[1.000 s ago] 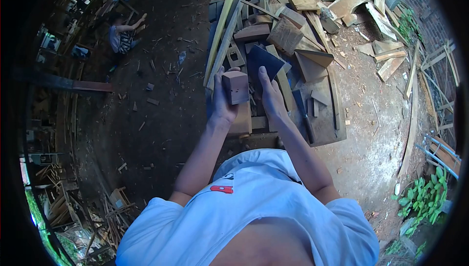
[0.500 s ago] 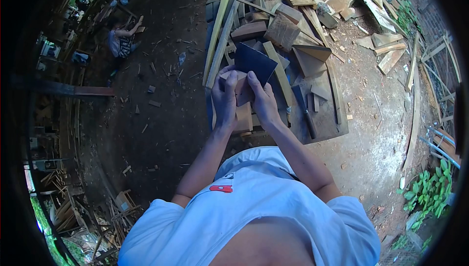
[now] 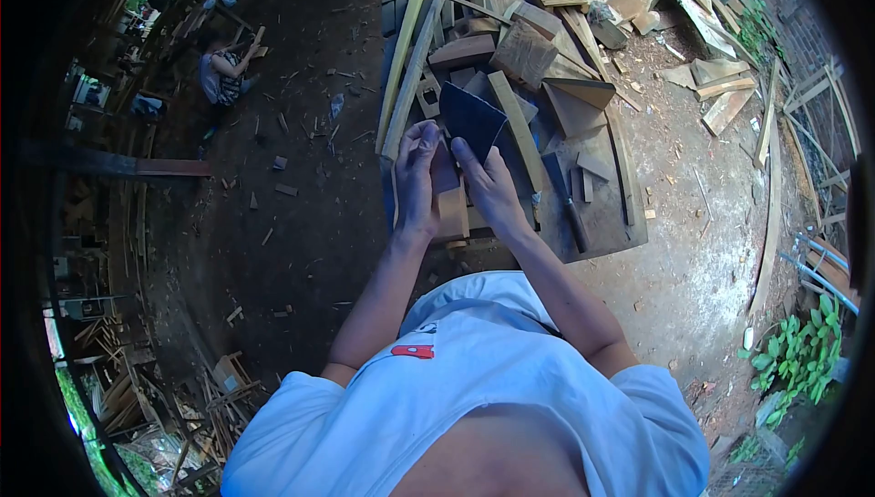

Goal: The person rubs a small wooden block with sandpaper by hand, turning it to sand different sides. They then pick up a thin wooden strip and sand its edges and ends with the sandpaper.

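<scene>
On my feed: left hand (image 3: 419,182) clamped round 1 wooden block (image 3: 445,170), over tabletop (image 3: 612,210) near its near-left corner; right hand (image 3: 493,191) pinching dark sheet (image 3: 469,119) just beside.

Bench (image 3: 609,223): heaped wood offcuts (image 3: 526,53), long strips (image 3: 402,61), handled blade (image 3: 567,203).

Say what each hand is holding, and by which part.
The left hand holds a wooden block by its left side; the right hand holds a dark sheet by its near edge.
</scene>
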Available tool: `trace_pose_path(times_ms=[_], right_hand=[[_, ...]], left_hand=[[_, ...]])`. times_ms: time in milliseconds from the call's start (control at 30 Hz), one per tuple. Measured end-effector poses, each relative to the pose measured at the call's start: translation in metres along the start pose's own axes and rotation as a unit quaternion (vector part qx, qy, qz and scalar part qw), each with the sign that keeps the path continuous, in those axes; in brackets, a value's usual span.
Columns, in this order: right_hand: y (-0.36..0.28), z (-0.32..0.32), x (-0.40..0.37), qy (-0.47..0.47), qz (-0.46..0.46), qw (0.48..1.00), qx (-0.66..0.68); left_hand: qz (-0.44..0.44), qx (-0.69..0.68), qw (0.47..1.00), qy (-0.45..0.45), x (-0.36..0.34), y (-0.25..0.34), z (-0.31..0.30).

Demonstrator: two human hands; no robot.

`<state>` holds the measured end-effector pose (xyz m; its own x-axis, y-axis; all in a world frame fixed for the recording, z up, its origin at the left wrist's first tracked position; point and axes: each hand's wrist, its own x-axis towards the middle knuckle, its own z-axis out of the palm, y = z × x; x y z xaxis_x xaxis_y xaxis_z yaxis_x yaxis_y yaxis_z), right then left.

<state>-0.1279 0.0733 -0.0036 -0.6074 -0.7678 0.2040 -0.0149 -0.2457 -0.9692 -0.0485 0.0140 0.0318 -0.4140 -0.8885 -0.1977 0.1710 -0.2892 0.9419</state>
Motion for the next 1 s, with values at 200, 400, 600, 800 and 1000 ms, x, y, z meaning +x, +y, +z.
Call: trace_pose_path(times_ms=[200, 400, 600, 800, 1000], right_hand=[[-0.009, -0.016, 0.0, 0.021, 0.191, 0.976, 0.101], [0.005, -0.019, -0.007, 0.03, 0.162, 0.985, 0.058], [-0.017, -0.016, -0.008, -0.051, -0.122, 0.96, -0.248], [-0.018, 0.002, 0.008, -0.075, -0.094, 0.95, -0.286], [-0.025, 0.017, -0.018, -0.087, -0.128, 0.945, -0.287]], left_hand=[[-0.124, -0.186, 0.972, -0.077, 0.011, 0.004, -0.028], [-0.174, -0.252, 0.942, -0.141, 0.014, 0.005, -0.033], [-0.162, -0.167, 0.967, -0.103, 0.013, 0.002, -0.023], [-0.117, -0.071, 0.986, -0.096, 0.025, -0.019, -0.036], [-0.082, -0.068, 0.99, -0.095, 0.046, -0.018, -0.054]])
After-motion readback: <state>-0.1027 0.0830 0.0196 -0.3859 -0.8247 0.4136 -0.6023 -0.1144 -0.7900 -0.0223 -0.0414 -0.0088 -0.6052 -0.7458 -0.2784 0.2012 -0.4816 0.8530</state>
